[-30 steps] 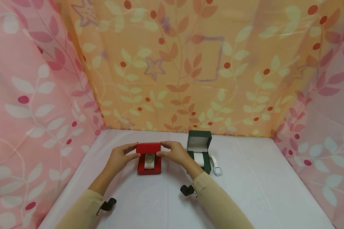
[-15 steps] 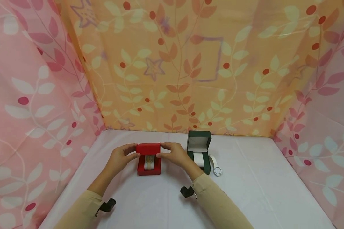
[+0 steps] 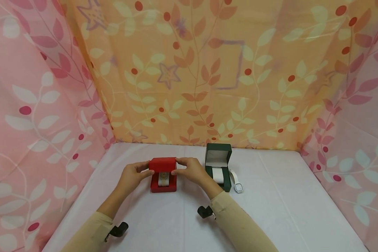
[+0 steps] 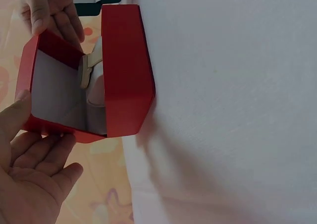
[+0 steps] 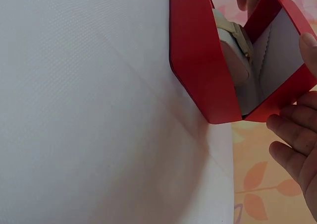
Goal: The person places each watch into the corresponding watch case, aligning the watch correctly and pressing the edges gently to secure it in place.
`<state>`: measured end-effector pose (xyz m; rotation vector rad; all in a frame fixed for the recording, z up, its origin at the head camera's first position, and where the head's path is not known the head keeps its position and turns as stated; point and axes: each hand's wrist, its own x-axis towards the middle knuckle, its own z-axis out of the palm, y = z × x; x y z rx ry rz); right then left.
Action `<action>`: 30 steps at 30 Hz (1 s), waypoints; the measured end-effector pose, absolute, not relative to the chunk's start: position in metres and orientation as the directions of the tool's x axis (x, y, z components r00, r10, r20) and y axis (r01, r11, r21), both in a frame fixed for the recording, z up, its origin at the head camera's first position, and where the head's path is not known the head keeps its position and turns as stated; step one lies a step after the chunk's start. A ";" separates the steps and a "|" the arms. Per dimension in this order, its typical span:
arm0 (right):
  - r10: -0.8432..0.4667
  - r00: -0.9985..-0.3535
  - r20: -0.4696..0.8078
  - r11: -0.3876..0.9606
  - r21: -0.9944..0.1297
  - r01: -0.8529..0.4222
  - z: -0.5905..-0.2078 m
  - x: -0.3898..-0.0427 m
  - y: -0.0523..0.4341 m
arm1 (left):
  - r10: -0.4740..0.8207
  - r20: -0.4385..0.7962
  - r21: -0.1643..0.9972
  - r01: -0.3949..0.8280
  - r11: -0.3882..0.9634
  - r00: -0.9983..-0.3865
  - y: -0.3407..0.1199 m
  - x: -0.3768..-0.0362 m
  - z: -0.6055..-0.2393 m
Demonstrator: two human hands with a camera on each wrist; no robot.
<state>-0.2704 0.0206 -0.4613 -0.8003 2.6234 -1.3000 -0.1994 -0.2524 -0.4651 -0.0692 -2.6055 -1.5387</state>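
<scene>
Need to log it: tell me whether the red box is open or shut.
Partly open: the red box has its lid tilted over the base, both hands on the lid, and a watch showing inside.

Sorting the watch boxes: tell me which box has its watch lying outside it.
The green box. A white watch lies on the table beside it, whereas the red box, held between both hands, has its watch inside on the cushion.

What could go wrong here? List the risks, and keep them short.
1. Both hands, left hand and right hand, hold the red box's lid half lowered over the gold watch; the lid might press the watch on its cushion.
2. The right forearm lies close to the open green box and the white watch; drawing back could knock them.
</scene>
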 end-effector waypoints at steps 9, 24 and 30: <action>-0.461 -0.872 0.165 0.470 -0.788 -0.398 -0.468 -0.265 0.017 | -0.064 0.114 0.910 0.078 0.407 -0.991 -0.251 -0.196 -0.472; -0.419 -0.898 0.132 0.394 -0.865 -0.311 -0.474 -0.251 0.015 | -0.107 0.073 0.912 0.023 0.411 -0.992 -0.243 -0.185 -0.474; -0.408 -0.900 0.153 0.376 -0.870 -0.318 -0.479 -0.248 0.014 | -0.131 0.069 0.925 0.014 0.381 -0.989 -0.242 -0.182 -0.478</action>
